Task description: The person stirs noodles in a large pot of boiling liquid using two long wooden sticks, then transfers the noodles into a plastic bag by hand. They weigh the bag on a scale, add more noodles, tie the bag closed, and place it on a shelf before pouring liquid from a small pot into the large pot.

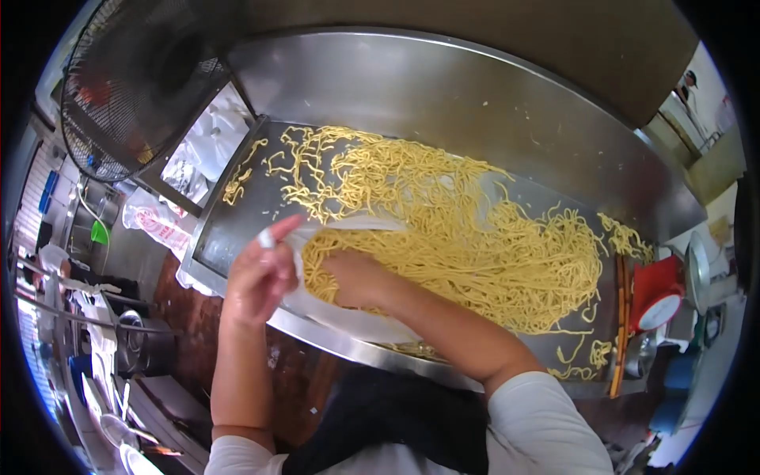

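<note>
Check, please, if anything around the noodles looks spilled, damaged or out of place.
Nothing looks clearly damaged. Loose strands lie apart from the noodle heap at the left end of the metal tray, and small bits dot its back wall. These look like stray pieces, scattered outside the main heap.

Pictured at a noodle counter: two hands (pixel 265 273), one open bag (pixel 348 321), one tray (pixel 226 237), one fan (pixel 131 87), one red scale (pixel 661 289), two sticks (pixel 621 324), one green item (pixel 100 232) and, in the background, one other person (pixel 692 91)
</note>
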{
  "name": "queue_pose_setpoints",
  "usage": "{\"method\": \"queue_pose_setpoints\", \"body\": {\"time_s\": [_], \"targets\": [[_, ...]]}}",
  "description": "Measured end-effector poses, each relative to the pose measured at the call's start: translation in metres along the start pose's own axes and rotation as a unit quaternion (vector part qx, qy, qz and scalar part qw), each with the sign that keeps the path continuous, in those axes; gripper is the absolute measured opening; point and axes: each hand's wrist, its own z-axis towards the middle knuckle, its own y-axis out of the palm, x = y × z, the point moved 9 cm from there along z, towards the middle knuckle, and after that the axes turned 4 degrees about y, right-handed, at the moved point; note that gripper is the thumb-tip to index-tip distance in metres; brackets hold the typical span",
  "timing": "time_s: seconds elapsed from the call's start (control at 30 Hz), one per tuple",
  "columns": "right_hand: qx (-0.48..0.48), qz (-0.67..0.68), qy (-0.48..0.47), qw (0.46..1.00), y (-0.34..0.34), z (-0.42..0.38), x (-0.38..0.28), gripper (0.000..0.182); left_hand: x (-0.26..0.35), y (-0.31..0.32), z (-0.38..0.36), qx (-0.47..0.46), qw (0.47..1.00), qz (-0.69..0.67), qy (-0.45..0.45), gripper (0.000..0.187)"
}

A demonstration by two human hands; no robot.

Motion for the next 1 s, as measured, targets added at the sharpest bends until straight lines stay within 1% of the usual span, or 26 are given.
{"method": "queue_pose_setpoints", "body": {"time_s": [0.03, 0.1, 0.13, 0.17, 0.2, 0.23, 0.27, 0.33, 0.37, 0.4, 0.43, 0.5, 0.53, 0.57, 0.6, 0.63, 0.67, 0.7, 0.73, 0.77, 0.8, 0.83, 0.87, 0.9, 0.93, 1.0], "targets": [[0.011, 0.011, -0.006, 1.000, -0.010, -0.007, 0.008, 0.050, -0.006, -0.016, -0.006, 0.013, 0.992, -0.121, 0.012, 0.072], [0.002, 0.220, -0.022, 0.975, -0.042, -0.027, 0.038, 0.055, -0.016, -0.009, -0.009, -0.029, 0.977, -0.212, 0.008, 0.077], [0.021, 0.281, 0.074, 0.957, -0.057, -0.042, 0.074, 0.056, -0.022, 0.006, -0.005, -0.046, 0.968, -0.247, -0.007, 0.077], [0.043, 0.338, 0.169, 0.925, -0.070, -0.064, 0.110, 0.057, -0.033, 0.024, -0.002, -0.098, 0.980, -0.174, -0.023, 0.075], [0.164, 0.287, 0.226, 0.917, -0.088, -0.096, 0.154, 0.058, -0.047, 0.043, 0.004, -0.151, 0.983, -0.099, -0.039, 0.073], [0.197, 0.194, 0.263, 0.924, -0.099, -0.131, 0.180, 0.059, -0.066, 0.071, 0.013, -0.263, 0.962, 0.044, -0.054, 0.074], [0.229, 0.100, 0.298, 0.921, -0.108, -0.165, 0.199, 0.061, -0.093, 0.098, 0.018, -0.366, 0.909, 0.188, -0.065, 0.075], [0.208, 0.071, 0.358, 0.908, -0.090, -0.218, 0.230, 0.063, -0.148, 0.143, 0.023, -0.416, 0.799, 0.426, -0.082, 0.065], [0.210, 0.069, 0.363, 0.905, -0.084, -0.234, 0.231, 0.063, -0.175, 0.154, 0.027, -0.428, 0.720, 0.541, -0.077, 0.062], [0.153, 0.022, 0.348, 0.925, -0.072, -0.244, 0.228, 0.065, -0.200, 0.160, 0.032, -0.433, 0.626, 0.645, -0.068, 0.060], [0.095, -0.024, 0.333, 0.938, -0.062, -0.253, 0.226, 0.066, -0.218, 0.172, 0.036, -0.442, 0.624, 0.641, -0.062, 0.060], [0.112, -0.049, 0.335, 0.934, -0.052, -0.263, 0.219, 0.068, -0.261, 0.171, 0.051, -0.432, 0.499, 0.741, -0.124, 0.057], [0.118, -0.070, 0.328, 0.935, -0.046, -0.265, 0.214, 0.070, -0.288, 0.173, 0.059, -0.446, 0.493, 0.738, -0.116, 0.057], [0.122, -0.065, 0.342, 0.930, -0.040, -0.271, 0.215, 0.070, -0.320, 0.167, 0.061, -0.457, 0.527, 0.698, -0.162, 0.054], [0.147, -0.105, 0.304, 0.936, -0.041, -0.271, 0.208, 0.069, -0.337, 0.163, 0.059, -0.463, 0.556, 0.657, -0.209, 0.051], [0.175, -0.147, 0.260, 0.938, -0.048, -0.269, 0.202, 0.069, -0.331, 0.168, 0.060, -0.470, 0.550, 0.659, -0.205, 0.051], [0.184, -0.147, 0.264, 0.935, -0.058, -0.269, 0.204, 0.069, -0.308, 0.183, 0.067, -0.453, 0.637, 0.597, -0.183, 0.046], [0.172, -0.125, 0.296, 0.931, -0.065, -0.270, 0.209, 0.058, -0.280, 0.194, 0.072, -0.429, 0.716, 0.526, -0.163, 0.042], [0.157, -0.100, 0.325, 0.927, -0.067, -0.271, 0.215, 0.047, -0.259, 0.189, 0.071, -0.404, 0.754, 0.462, -0.233, 0.040], [0.251, -0.106, 0.293, 0.917, -0.079, -0.283, 0.228, 0.038, -0.237, 0.179, 0.067, -0.373, 0.784, 0.395, -0.301, 0.040], [0.342, -0.110, 0.259, 0.897, -0.092, -0.302, 0.243, 0.030, -0.214, 0.168, 0.064, -0.333, 0.830, 0.326, -0.306, 0.040], [0.401, -0.144, 0.267, 0.865, -0.115, -0.313, 0.247, 0.027, -0.191, 0.153, 0.062, -0.286, 0.871, 0.255, -0.307, 0.040], [0.455, -0.175, 0.272, 0.830, -0.138, -0.322, 0.247, 0.026, -0.172, 0.131, 0.064, -0.234, 0.889, 0.248, -0.306, 0.040], [0.466, -0.189, 0.273, 0.820, -0.151, -0.329, 0.255, 0.027, -0.155, 0.109, 0.063, -0.178, 0.904, 0.241, -0.304, 0.039], [0.476, -0.203, 0.272, 0.811, -0.163, -0.338, 0.264, 0.029, -0.141, 0.094, 0.060, -0.168, 0.904, 0.246, -0.306, 0.039], [0.490, -0.182, 0.340, 0.782, -0.199, -0.357, 0.287, 0.030, -0.112, 0.060, 0.060, -0.150, 0.850, 0.420, -0.281, 0.040]]}}
